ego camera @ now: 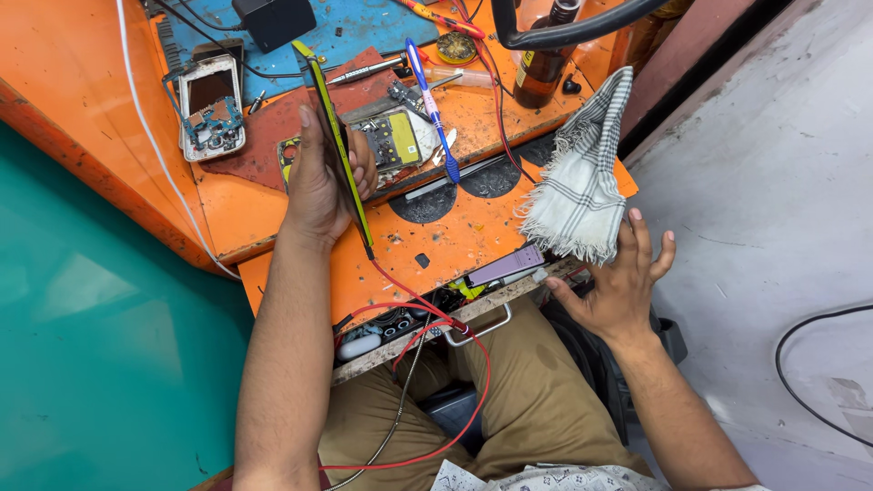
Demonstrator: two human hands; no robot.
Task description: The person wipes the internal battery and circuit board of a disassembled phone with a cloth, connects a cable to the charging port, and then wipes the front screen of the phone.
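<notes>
Left hand (320, 177) grips a phone (338, 145), held on edge, thumb on the near face, fingertips wrapped over the far side. Phone's yellow-green rim faces the camera; it stands tilted over the orange bench (436, 241). A red wire (414, 300) runs from the phone's lower end, below the left hand, down toward the lap.

Right hand (621, 282) is free, fingers spread, palm turned inward, holding nothing. It hangs at the bench's near edge. Just above its fingers: a checked cloth (582, 173), draped off the bench corner. Just to its left: a pale purple flat piece (506, 265) lying at the bench edge.

Beyond the left hand: a circuit board (393, 141), a blue brush (431, 107), and, further left, an opened white phone (211, 105).
</notes>
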